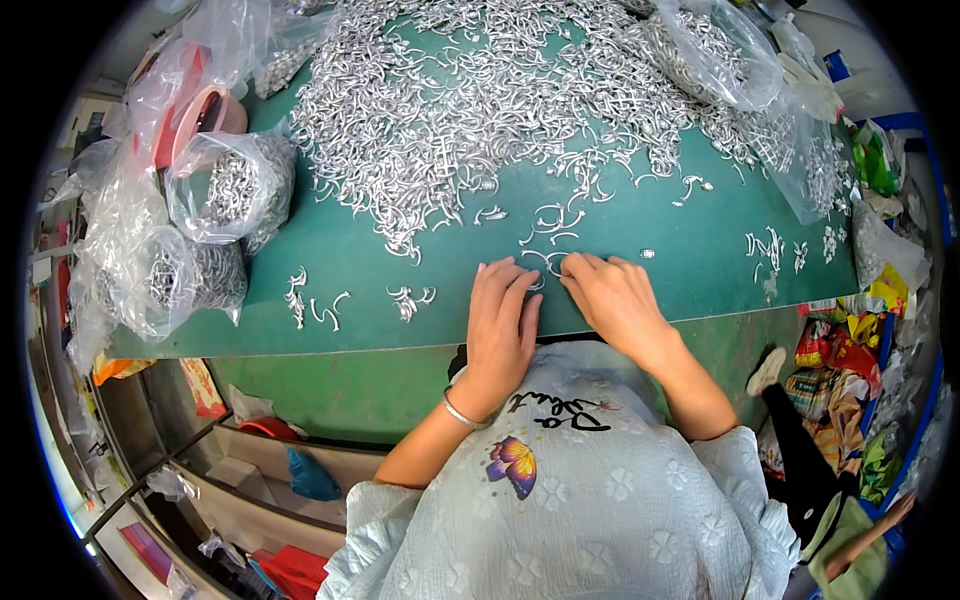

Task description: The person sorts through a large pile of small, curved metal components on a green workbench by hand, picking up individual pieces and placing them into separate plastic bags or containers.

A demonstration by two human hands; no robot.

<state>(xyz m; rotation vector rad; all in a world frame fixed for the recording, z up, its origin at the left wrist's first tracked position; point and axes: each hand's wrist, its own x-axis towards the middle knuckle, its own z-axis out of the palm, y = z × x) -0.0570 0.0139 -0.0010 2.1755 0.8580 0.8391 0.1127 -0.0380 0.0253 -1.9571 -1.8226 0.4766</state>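
Observation:
Small curved silver metal pieces lie on the green table in front of my hands. My left hand rests at the table's near edge, its fingers reaching forward and its thumb apart from them. One small curved piece lies right beside its index fingertip. Close by on the right, my right hand has thumb and index finger closed at the end of a curved metal piece. The fingertips partly cover that piece. A tiny silver block lies just beyond the right hand's knuckles.
A wide heap of similar metal pieces spreads across the far table. Clear bags of pieces stand at left, near a pink container; another bag is far right. At lower right, another person's arm shows.

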